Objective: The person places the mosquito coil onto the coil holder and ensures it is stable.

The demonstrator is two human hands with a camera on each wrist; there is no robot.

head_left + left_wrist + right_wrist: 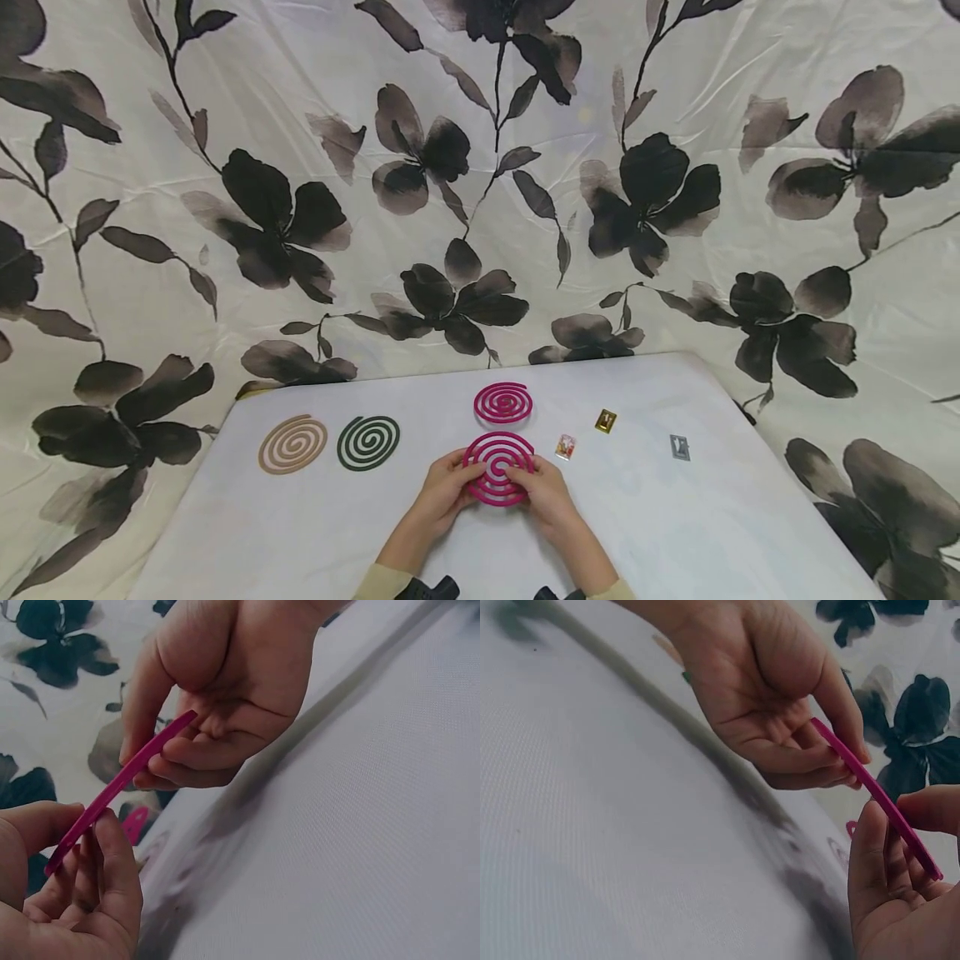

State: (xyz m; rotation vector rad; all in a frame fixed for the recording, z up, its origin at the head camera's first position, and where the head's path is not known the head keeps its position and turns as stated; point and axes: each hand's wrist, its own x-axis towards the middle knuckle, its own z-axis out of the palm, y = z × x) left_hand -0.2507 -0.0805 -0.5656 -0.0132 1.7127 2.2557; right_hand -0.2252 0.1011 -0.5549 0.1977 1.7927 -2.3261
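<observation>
A pink mosquito coil (498, 472) is held between both hands over the near middle of the table, its spiral face showing in the head view. My left hand (442, 493) pinches its left side, thumb on the face and fingers behind. On the opposite side my right hand (552, 497) grips it the same way. Both wrist views show this coil (120, 784) edge-on as a thin, tilted strip, raised off the tabletop. Just beyond it lies a second pink coil (503, 403) on the table.
To the left lie a tan coil (292, 445) and a green coil (368, 443). On the right are a small red-and-white piece (566, 447), a small gold rectangle (605, 421) and a small silver rectangle (679, 448). Floral cloth (540, 250) hangs behind the white table (247, 533).
</observation>
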